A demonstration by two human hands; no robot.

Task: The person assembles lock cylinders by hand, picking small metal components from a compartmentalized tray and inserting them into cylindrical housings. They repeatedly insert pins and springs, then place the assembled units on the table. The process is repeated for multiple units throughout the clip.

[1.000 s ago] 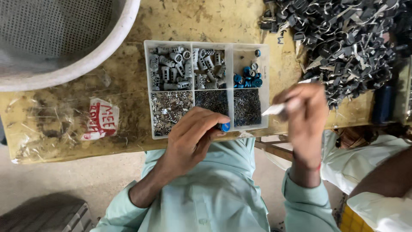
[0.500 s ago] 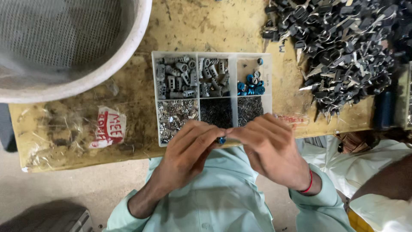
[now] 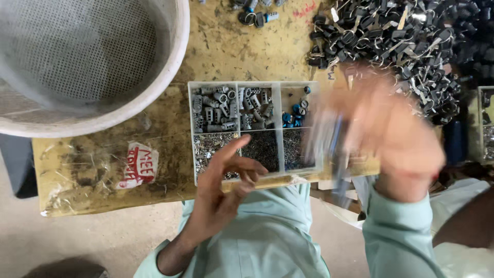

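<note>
Worn yellow table (image 3: pixel 154 175) carries one white sieve basket (image 3: pixel 170 77) left of one six-compartment tray (image 3: pixel 252 128); one left hand (image 3: pixel 221 190), fingers loosely spread and empty, overlaps the tray's near edge; one blurred right hand (image 3: pixel 391 134) covers its right end, grip unclear; one heap of dark clips (image 3: pixel 401 41) behind

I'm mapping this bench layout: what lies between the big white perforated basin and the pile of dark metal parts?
In the head view, bare worn tabletop, and lower down the six-compartment parts tray, lie between the basin and the pile.
</note>
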